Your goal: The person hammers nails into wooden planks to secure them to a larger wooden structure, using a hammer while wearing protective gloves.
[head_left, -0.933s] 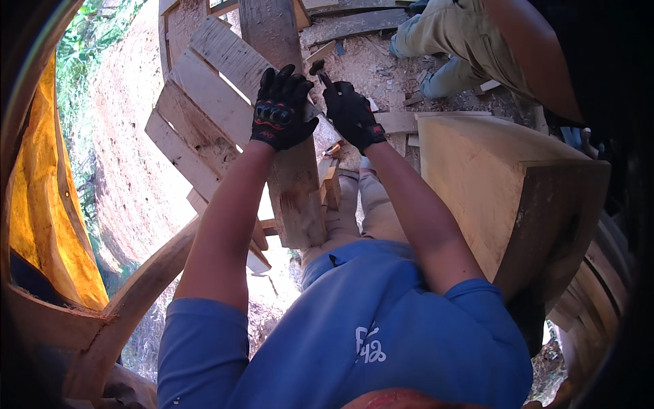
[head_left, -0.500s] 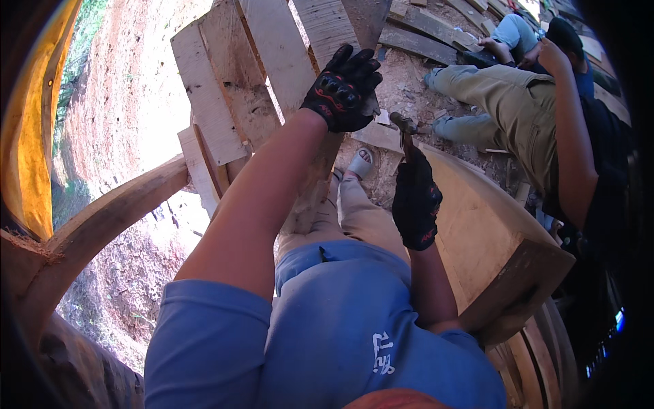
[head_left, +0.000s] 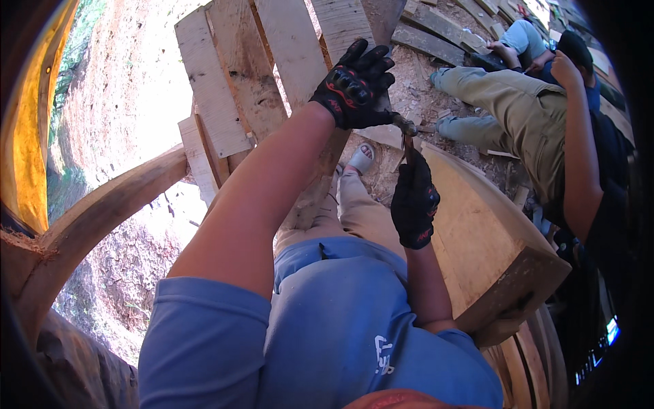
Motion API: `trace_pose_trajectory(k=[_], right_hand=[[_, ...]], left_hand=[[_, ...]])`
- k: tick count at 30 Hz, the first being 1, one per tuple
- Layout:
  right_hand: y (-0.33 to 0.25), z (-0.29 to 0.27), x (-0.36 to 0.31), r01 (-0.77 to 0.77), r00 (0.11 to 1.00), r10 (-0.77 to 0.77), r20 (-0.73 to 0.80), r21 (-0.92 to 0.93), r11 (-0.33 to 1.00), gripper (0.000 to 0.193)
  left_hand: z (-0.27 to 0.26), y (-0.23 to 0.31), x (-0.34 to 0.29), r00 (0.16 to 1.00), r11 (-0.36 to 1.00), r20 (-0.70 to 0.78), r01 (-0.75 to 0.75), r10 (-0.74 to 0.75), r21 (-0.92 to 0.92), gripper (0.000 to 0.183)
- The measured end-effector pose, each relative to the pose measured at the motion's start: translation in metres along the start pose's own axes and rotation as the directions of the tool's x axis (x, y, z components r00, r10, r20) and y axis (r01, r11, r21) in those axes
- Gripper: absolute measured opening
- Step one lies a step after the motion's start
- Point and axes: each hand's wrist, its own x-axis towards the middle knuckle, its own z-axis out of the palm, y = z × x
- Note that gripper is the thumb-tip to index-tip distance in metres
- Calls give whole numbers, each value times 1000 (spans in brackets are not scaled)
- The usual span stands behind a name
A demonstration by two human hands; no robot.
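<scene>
My left hand (head_left: pixel 354 88), in a black glove with red marks, is open over the upright wooden planks (head_left: pixel 289 54). Its fingers are stretched out and spread, and the thumb points toward the hammer head. My right hand (head_left: pixel 414 208), in a matching glove, is closed around the handle of a hammer (head_left: pixel 405 125). The metal head sits just beside the left thumb; whether they touch I cannot tell. Under the left wrist and forearm, part of the planking is hidden.
A large curved timber block (head_left: pixel 490 238) stands close on my right. To the left a curved wooden beam (head_left: pixel 112 194) reaches toward the planks. Another person (head_left: pixel 524 123) in khaki trousers is at the right, with a further person (head_left: pixel 528 44) behind. Loose boards (head_left: pixel 436 41) litter the ground.
My left hand has shifted slightly to the right and turned a little. The hammer head is now right against or beside its thumb; the right hand has barely moved.
</scene>
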Motion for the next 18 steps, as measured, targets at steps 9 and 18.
trace_pose_trajectory(k=[9, 18], right_hand=[[-4, 1, 10, -31, 999, 31, 12, 0, 1000, 37], [-6, -1, 9, -51, 998, 50, 34, 15, 999, 36]], left_hand=[[-12, 14, 3, 995, 995, -30, -94, 95, 47, 59], [9, -1, 2, 965, 964, -11, -264, 263, -31, 42]])
